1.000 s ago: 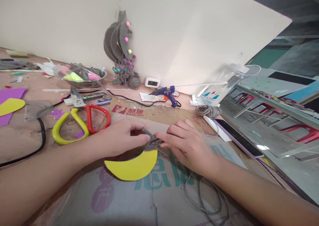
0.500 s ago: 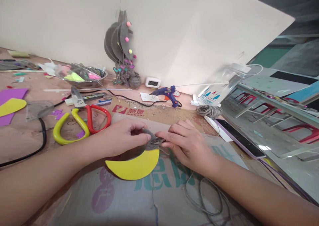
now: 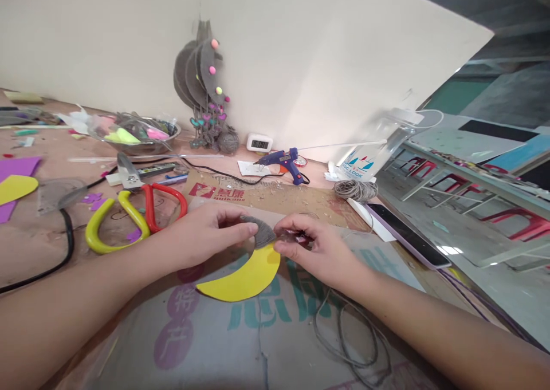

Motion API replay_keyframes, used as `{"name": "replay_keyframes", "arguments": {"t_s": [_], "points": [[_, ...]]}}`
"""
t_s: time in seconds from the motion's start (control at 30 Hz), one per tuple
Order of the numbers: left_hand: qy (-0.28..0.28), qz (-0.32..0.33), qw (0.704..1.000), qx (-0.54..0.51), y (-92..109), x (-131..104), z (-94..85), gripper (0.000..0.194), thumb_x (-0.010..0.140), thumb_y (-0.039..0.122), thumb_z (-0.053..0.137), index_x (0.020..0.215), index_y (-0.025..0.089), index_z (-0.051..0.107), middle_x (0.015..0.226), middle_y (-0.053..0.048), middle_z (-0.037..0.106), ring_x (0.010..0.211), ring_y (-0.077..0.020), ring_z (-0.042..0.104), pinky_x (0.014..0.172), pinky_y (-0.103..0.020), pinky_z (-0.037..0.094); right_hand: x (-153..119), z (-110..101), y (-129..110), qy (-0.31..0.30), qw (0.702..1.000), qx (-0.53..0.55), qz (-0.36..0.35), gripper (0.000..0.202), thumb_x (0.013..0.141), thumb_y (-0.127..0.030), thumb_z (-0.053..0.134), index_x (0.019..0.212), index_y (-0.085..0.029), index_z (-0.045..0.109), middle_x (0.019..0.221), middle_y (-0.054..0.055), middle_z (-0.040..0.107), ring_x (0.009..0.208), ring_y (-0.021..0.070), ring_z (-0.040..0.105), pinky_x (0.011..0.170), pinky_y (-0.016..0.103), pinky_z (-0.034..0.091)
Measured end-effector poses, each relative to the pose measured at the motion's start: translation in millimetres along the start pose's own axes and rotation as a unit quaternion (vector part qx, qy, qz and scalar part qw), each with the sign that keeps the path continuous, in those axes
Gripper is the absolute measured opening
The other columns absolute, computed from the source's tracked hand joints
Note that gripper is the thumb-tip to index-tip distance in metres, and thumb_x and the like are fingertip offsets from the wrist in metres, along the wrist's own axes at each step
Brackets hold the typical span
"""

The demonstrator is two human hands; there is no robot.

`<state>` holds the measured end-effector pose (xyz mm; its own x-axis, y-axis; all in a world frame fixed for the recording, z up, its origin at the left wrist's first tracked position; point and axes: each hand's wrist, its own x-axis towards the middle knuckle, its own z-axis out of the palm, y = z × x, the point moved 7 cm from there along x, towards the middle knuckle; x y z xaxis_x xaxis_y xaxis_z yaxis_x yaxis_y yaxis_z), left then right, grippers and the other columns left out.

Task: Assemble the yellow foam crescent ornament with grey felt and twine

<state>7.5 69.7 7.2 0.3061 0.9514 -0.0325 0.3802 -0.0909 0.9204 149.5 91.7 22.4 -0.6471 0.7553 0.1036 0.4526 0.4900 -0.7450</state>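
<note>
Cardboard (image 3: 223, 350) beneath; yellow crescent (image 3: 250, 275), yarn-wrapped end between both hands' fingers (image 3: 243, 232).

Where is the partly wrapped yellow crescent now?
The yellow crescent is at the head view's lower centre, its wrapped end between the left hand and right hand.

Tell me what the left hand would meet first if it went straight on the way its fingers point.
The left hand holds the crescent by its grey end; straight on, it would probably meet the right hand first, though depth there is unclear.
</note>
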Motion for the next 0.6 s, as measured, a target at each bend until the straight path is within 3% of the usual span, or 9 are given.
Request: {"name": "replay_keyframes", "arguments": {"t_s": [0.17, 0.6], "points": [[-0.002, 0.004, 1.000, 0.022, 2.1, -0.2, 1.8, 0.033, 0.078, 0.047, 0.050, 0.071, 0.017, 0.060, 0.064, 0.002, 0.053, 0.059, -0.0108, 0.046, 0.052, -0.022, 0.034, 2.0, 10.1, 0.1, -0.047, 0.998, 0.043, 0.026, 0.024, 0.078, -0.032, 0.057, 0.062, -0.014, 0.056, 0.055, -0.004, 0.044, 0.049, 0.0053, 0.035, 0.045, 0.017, 0.029], [-0.005, -0.011, 0.998, 0.064, 2.1, -1.9, 4.1, 0.028, 0.077, 0.043, 0.050, 0.070, 0.017, 0.060, 0.064, 0.003, 0.052, 0.058, -0.0099, 0.044, 0.051, -0.022, 0.034, 1.4, 11.5, 1.6, -0.051, 0.997, 0.057, 0.022, 0.017, 0.078, -0.028, 0.058, 0.067, -0.015, 0.059, 0.056, -0.004, 0.047, 0.050, 0.0049, 0.037, 0.045, 0.017, 0.028]]}}
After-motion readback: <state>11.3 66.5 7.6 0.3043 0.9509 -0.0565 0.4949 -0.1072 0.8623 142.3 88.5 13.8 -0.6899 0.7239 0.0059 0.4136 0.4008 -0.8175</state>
